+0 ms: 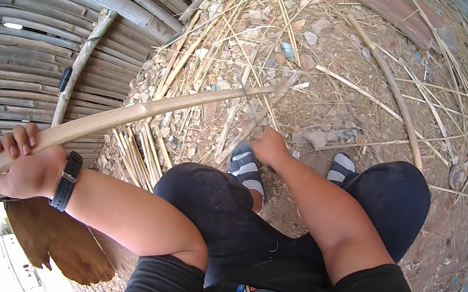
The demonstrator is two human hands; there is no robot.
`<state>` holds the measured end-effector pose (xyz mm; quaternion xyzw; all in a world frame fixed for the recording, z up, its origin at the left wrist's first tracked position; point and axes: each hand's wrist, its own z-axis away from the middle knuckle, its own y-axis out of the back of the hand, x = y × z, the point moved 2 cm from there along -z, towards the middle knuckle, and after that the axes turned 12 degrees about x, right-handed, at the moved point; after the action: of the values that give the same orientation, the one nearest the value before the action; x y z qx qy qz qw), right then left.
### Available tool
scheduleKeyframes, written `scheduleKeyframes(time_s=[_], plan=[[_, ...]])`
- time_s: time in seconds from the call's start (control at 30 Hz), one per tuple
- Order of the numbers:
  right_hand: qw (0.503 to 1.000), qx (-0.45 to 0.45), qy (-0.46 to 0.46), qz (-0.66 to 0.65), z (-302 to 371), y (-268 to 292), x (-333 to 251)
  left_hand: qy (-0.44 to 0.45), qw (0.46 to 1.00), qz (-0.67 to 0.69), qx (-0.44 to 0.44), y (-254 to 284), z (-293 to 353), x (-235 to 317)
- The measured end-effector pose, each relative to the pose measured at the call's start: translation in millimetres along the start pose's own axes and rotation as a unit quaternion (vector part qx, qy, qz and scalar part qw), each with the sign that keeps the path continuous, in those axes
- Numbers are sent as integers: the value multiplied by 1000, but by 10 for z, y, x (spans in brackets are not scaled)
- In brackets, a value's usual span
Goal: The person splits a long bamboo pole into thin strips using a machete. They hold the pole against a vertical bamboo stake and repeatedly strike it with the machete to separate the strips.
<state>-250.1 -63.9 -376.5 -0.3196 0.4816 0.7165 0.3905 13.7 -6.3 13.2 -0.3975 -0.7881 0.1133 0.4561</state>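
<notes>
A long split bamboo strip (147,109) slants from the lower left up to the middle of the head view. My left hand (26,164) is wrapped round it close to its lower end; a black watch is on that wrist. Near the strip's far end, my right hand (271,147) is closed in a fist. A thin, dark, blade-like tool (251,107) sticks out from this fist toward the strip. It is blurred, and its handle is hidden by my fingers. Whether the tool touches the strip I cannot tell.
A bamboo slat wall (24,67) with an upright pole (80,67) stands at left. Cut bamboo strips (136,154) lie beside my knee. A curved stick (390,79) lies on the ground at right, among straw, stones and scraps. My feet in striped socks (248,167) are close below my right hand.
</notes>
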Motion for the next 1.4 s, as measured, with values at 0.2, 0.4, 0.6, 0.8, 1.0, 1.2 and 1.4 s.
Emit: scheduleKeyframes(time_s=[0.2, 0.4, 0.6, 0.8, 1.0, 1.2, 1.4], plan=[[987, -26, 149, -56, 292, -80, -602, 5, 1000, 13, -20, -102, 130, 41], [996, 84, -9, 35, 40, -292, 560, 3, 999, -29, 40, -30, 70, -10], [993, -56, 34, -94, 189, -85, -368, -12, 999, -23, 45, -71, 97, 26], [967, -41, 229, -106, 315, -65, -718, 11, 1000, 6, 4, -58, 103, 18], [998, 32, -49, 27, -72, -48, 612, -26, 995, -60, 78, 36, 27, -20], [994, -19, -98, -50, 123, 15, 125, -23, 995, -48, 84, 38, 84, -26], [999, 24, 43, -10, 187, -125, 187, -27, 994, -55, 86, 2, 88, -37]])
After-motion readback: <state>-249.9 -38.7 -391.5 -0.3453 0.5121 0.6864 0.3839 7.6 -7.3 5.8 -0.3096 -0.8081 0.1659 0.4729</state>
